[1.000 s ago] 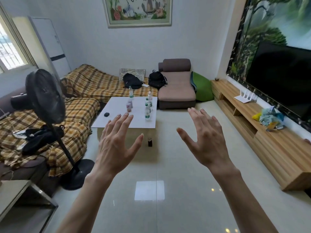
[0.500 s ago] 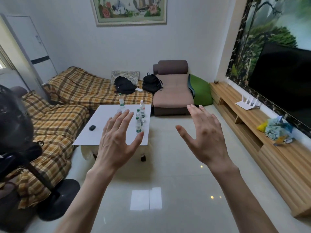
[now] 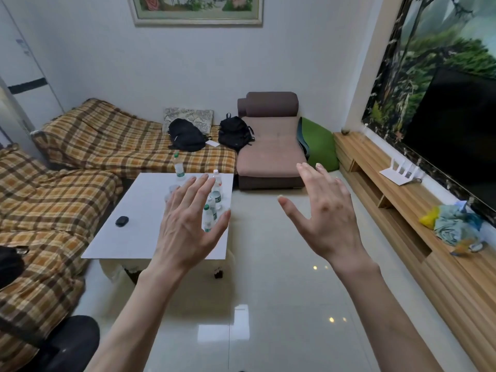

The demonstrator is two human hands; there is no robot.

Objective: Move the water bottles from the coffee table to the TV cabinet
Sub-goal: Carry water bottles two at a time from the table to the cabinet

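Observation:
Several clear water bottles with green caps stand on the white coffee table: one at the far edge, others clustered near the right side, the nearest partly hidden behind my left hand. My left hand is raised in front of the table, fingers spread, holding nothing. My right hand is raised over the floor to the right, fingers spread and empty. The wooden TV cabinet runs along the right wall under the black TV.
A small black object lies on the table's left part. On the cabinet are a white router and a pile of cloth and bags. Plaid sofas line the left, with two black backpacks. A fan base sits bottom left.
I have come closer to the coffee table and the view has shifted right; the standing fan has left the view except its base. Both hands stay raised and spread.

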